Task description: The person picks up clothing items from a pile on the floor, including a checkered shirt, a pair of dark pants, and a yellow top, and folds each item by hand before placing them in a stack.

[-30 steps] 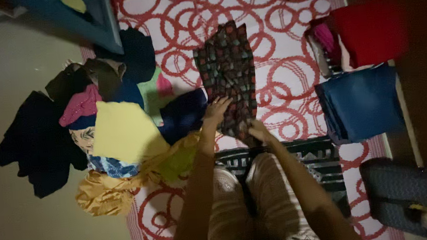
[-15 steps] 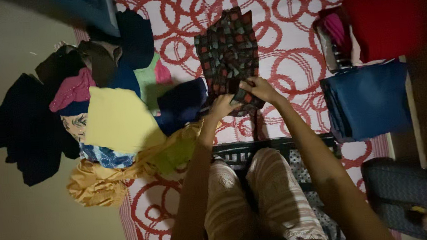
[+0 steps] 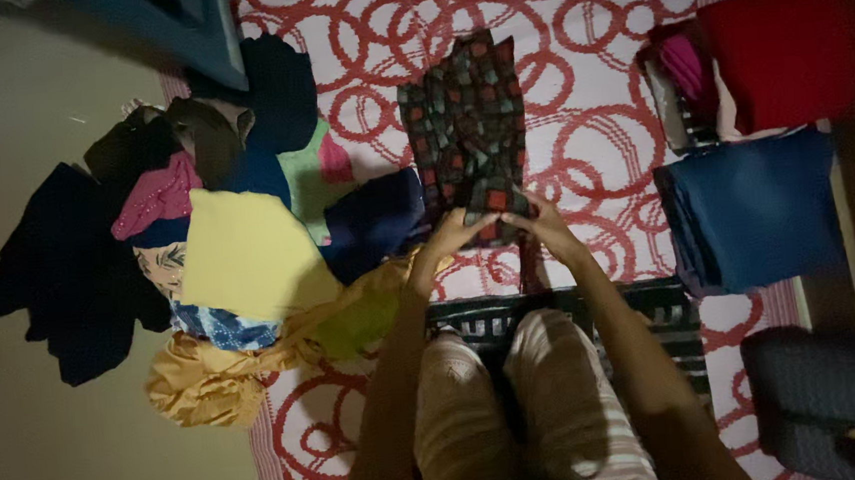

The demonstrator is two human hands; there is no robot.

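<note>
A dark patterned garment [image 3: 465, 122], checked in red and teal, lay stretched out on the red-and-white circle mat [image 3: 586, 68] in front of me, its length running from my hands toward the far edge. My left hand [image 3: 450, 234] and right hand [image 3: 544, 224] met at its near end, both closed on the cloth, fingers pinching the hem between them. My knees, in pale striped trousers [image 3: 519, 404], showed at the near edge of the view, over a black-and-white striped cloth [image 3: 643, 305] spread on the mat.

Just left of the garment sat a navy piece [image 3: 371, 219], the nearest part of a loose heap of clothes [image 3: 197, 236]: a yellow sheet [image 3: 243, 253], a pink top [image 3: 156, 196], a mustard fabric [image 3: 207, 381] at the near side, and black garments [image 3: 58, 266] spilling onto the bare floor [image 3: 50, 437]. To the right, well apart from my hands, a folded blue stack [image 3: 751, 207] rested on the mat's edge, with a folded red stack [image 3: 785, 50] beyond it on the far side. A grey slipper-like item [image 3: 830, 397] lay at the near right corner.
</note>
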